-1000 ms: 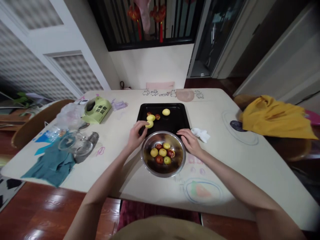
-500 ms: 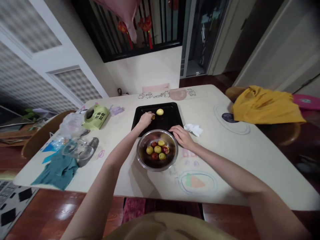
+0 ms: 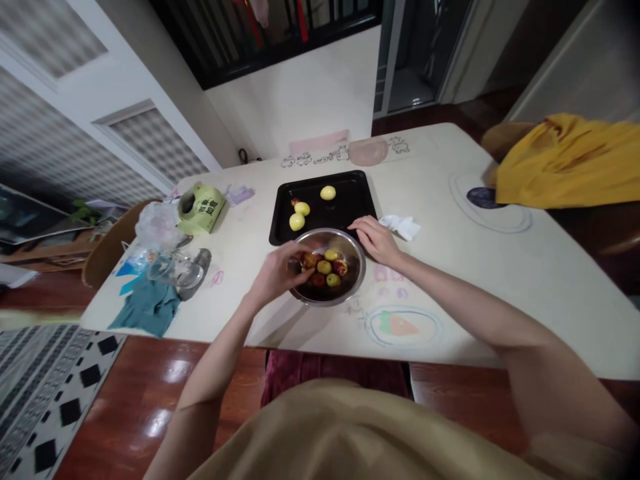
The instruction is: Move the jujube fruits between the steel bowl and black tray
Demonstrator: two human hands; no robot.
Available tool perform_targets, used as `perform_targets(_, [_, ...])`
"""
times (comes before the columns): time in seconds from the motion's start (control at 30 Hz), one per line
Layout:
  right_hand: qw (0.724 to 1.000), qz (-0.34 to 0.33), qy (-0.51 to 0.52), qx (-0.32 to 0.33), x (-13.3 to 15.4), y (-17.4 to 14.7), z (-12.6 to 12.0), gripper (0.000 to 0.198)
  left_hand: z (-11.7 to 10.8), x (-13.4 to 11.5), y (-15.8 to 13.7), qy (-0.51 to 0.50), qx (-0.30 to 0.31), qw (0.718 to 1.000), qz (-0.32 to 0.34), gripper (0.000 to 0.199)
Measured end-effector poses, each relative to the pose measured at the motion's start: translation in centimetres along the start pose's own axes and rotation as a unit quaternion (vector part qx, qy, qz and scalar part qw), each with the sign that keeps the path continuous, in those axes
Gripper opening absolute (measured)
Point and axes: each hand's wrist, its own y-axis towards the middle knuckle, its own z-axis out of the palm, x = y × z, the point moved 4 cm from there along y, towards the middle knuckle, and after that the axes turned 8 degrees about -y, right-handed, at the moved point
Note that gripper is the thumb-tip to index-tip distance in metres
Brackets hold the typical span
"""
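A steel bowl holds several yellow-green and red-brown jujubes. My left hand reaches over its left rim, thumb and fingers curled around a reddish jujube inside. Behind the bowl lies a black tray. On it are several jujubes: a yellow one apart, two more yellow ones close together, and a small reddish one beside these. My right hand lies flat at the tray's front right corner, fingers stretched out, holding nothing.
A white tissue lies right of the tray. At left stand a light green bag, a clear plastic bag, a glass pitcher and a teal cloth. Yellow fabric drapes a chair at right.
My left hand has moved from the tray back into the bowl, uncovering the jujubes at the tray's left. My right hand stays by the tray corner. The camera view has tilted down.
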Motion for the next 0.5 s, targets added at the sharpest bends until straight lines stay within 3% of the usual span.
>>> perform_targets(0.17, [1.0, -0.016, -0.021, -0.008, 0.1, 0.0, 0.0, 0.038, 2.2, -1.0, -3.3, -0.009, 0.06, 0.997, -0.041, 0.031])
perform_targets(0.33, [0.999, -0.019, -0.028, -0.009, 0.1, 0.1, 0.1, 0.039, 2.6, 0.2, -3.0, -0.012, 0.056, 0.997, -0.056, 0.029])
perform_targets(0.5, [0.999, -0.028, -0.036, -0.01, 0.3, 0.2, 0.0, 0.038, 1.9, 1.0, -2.5, 0.063, 0.045, 0.994, -0.079, 0.03])
